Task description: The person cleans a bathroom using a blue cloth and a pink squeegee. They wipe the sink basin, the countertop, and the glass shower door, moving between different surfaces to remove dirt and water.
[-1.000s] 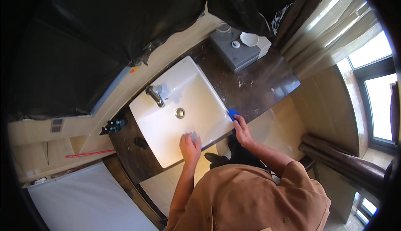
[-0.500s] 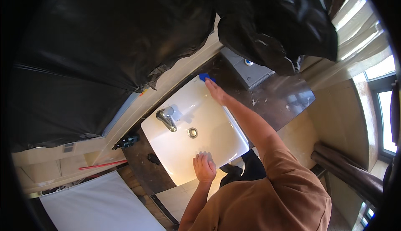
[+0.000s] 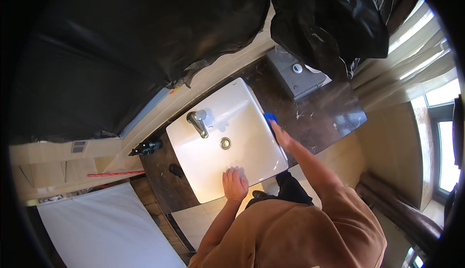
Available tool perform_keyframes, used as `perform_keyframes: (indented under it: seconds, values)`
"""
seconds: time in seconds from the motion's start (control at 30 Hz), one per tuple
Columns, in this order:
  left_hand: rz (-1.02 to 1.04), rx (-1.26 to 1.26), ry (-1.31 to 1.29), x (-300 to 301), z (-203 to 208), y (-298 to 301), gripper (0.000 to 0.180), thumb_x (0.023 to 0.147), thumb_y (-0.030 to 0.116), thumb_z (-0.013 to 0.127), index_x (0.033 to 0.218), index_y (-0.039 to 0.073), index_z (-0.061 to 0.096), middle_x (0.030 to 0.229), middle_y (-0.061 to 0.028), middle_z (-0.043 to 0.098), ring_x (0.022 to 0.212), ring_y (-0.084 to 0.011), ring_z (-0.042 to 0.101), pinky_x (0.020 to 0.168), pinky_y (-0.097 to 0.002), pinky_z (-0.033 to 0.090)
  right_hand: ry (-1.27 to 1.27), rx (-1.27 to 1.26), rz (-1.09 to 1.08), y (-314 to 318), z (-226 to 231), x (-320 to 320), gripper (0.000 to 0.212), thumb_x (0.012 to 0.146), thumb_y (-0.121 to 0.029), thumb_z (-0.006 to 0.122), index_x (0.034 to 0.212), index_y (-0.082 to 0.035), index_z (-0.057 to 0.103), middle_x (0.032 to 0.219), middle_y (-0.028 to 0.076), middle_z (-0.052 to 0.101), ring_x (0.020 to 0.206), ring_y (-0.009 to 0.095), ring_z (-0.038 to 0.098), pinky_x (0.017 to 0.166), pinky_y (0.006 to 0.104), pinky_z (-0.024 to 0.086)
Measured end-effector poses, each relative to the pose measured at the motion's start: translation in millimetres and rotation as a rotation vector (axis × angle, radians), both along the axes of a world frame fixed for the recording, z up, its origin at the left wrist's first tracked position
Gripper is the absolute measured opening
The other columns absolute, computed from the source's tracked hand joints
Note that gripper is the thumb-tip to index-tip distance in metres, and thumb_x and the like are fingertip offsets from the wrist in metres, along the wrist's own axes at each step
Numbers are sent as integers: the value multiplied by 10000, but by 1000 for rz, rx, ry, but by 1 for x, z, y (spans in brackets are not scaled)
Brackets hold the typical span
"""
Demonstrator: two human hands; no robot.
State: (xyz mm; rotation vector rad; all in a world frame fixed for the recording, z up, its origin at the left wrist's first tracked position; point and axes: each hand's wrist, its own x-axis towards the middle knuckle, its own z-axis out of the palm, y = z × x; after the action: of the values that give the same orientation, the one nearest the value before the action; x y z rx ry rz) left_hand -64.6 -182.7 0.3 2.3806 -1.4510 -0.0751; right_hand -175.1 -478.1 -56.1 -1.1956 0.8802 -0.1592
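A white rectangular washbasin sits on a dark stone counter. My right hand presses a blue cloth or sponge against the basin's right outer side; I cannot make out which it is. My left hand rests on the basin's near rim, its fingers spread and bent over toward the bowl, holding nothing. A chrome faucet stands at the basin's far left, and a round metal drain lies in the bowl's middle.
A grey box with a round white-and-blue mark stands on the counter's far right. Left of the basin are a small black object and dark bottles. Black plastic sheeting hangs above. A curtain is at right.
My right hand has moved the blue piece from the basin's far right corner nearer to me, along its right side. My left hand stays on the near rim.
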Motion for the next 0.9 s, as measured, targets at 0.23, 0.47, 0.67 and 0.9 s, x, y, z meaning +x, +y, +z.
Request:
perform_keyframes:
  seconds: [0.23, 0.47, 0.67, 0.9]
  values:
    - [10, -126, -26, 0, 2, -3, 363, 832, 153, 616, 1170, 20, 609, 1195, -179, 628, 1203, -404, 561, 1102, -562, 402, 174, -157, 45, 95, 17, -116, 823, 1070, -604, 313, 1556, 59, 347, 1631, 226, 346, 1540, 313, 279, 1261, 384, 188]
    - [40, -187, 16, 0, 3, 6, 328, 829, 114, 619, 1138, 7, 604, 1152, -194, 627, 1138, -402, 574, 1029, -503, 450, 102, -739, 208, 105, 52, -92, 798, 1031, -418, 556, 1595, 27, 207, 1575, 401, 234, 1442, 564, 295, 1197, 532, 292]
    - [57, -205, 49, -1, 13, 7, 293, 841, 101, 653, 1120, 30, 594, 1142, -165, 608, 1166, -386, 546, 1053, -488, 425, 244, -1018, 306, 51, 42, -10, 769, 991, -410, 614, 1603, -85, 279, 1600, 393, 179, 1385, 608, 343, 1145, 579, 366]
    - [142, -150, -26, -7, 6, 46, 284, 894, 182, 653, 1138, 45, 607, 1213, -163, 584, 1244, -391, 510, 1139, -511, 357, 382, -1180, 501, 58, 67, -7, 738, 976, -398, 624, 1583, -90, 339, 1660, 323, 114, 1449, 557, 308, 1157, 549, 372]
